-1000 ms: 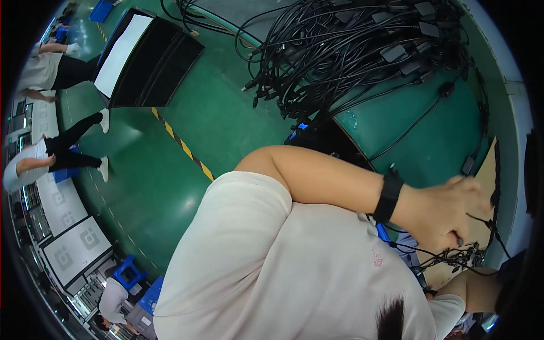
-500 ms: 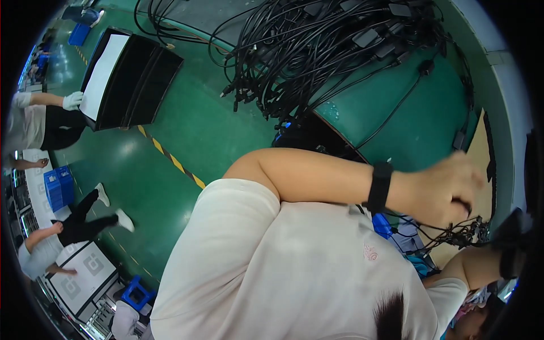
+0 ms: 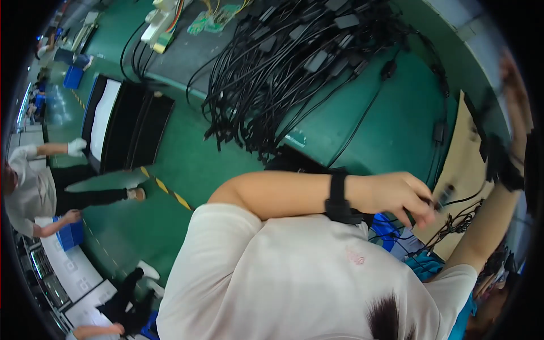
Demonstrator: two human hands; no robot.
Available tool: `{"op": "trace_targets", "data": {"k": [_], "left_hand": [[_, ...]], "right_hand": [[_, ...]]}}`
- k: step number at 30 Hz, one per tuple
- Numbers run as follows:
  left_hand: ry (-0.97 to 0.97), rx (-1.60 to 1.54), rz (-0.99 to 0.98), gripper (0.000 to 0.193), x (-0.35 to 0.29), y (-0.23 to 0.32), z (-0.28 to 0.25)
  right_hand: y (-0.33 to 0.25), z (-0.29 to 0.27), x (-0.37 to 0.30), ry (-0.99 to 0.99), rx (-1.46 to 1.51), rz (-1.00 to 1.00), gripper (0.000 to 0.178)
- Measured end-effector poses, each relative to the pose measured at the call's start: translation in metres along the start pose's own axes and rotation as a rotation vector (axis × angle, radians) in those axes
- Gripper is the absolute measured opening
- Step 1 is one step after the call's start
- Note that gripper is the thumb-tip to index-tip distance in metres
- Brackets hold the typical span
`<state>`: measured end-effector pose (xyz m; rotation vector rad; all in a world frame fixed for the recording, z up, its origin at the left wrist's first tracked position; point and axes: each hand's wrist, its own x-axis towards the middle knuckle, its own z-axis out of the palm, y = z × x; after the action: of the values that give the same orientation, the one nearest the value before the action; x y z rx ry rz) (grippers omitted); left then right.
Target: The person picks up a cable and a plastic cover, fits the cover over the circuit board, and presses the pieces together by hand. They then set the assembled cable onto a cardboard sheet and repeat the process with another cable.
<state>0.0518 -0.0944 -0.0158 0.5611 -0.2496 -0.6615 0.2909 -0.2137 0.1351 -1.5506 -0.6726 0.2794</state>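
Observation:
My left hand point(image 3: 394, 195), with a black band on its wrist, reaches across my body to the right. Its fingers are closed on a black cable point(image 3: 464, 200), whose blurred connector end sticks out past the fingertips. At the right rim my right hand point(image 3: 514, 105) is raised, its fingers stretched out and somewhat blurred; I see nothing in it. A dark band is on that wrist too. Below the hands lies a tangle of thin black cables point(image 3: 453, 229) over a tan board point(image 3: 453, 153). A large heap of black cables with box-shaped adapters point(image 3: 283, 73) covers the green bench point(image 3: 362, 147) ahead.
A white power strip point(image 3: 158, 25) and a green circuit board point(image 3: 212, 20) lie on a grey mat beyond the heap. Across the green floor, a person point(image 3: 37, 187) in a white glove touches a large black case point(image 3: 127, 124). Blue bins point(image 3: 69, 233) stand farther left.
My left hand has moved left, and a cable end now shows at its fingers. The right hand has risen along the right rim. The view has shifted, and people on the left have moved.

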Motion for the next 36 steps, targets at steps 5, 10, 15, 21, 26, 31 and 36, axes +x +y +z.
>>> {"op": "trace_targets", "data": {"k": [5, 10, 15, 21, 26, 31, 36], "left_hand": [[0.658, 0.695, 0.048, 0.021, -0.022, -0.005, -0.047], [0.737, 1.535, -0.118, 0.011, -0.037, 0.041, -0.017], [0.519, 1.482, 0.382, 0.010, 0.005, 0.080, -0.032], [0.338, 0.669, 0.309, 0.013, 0.079, 0.068, -0.053], [0.247, 0.075, 0.269, 0.015, 0.097, 0.068, -0.058], [0.299, -0.054, 0.112, 0.018, 0.087, 0.069, -0.076], [0.261, 0.014, -0.027, 0.018, 0.084, 0.064, -0.076]], "right_hand": [[0.090, 0.018, -0.004, -0.248, 0.385, 0.289, 0.030], [0.092, 0.018, -0.018, 0.018, 0.326, 0.368, 0.021], [0.083, 0.026, -0.018, -0.016, 0.378, 0.382, 0.020], [0.076, 0.033, 0.001, 0.073, 0.428, 0.244, 0.024], [0.081, 0.020, 0.017, 0.203, 0.222, 0.226, 0.011], [0.112, -0.010, 0.040, 0.231, 0.255, 0.277, 0.009], [0.111, -0.054, 0.076, 0.300, 0.223, 0.107, 0.014]]}}
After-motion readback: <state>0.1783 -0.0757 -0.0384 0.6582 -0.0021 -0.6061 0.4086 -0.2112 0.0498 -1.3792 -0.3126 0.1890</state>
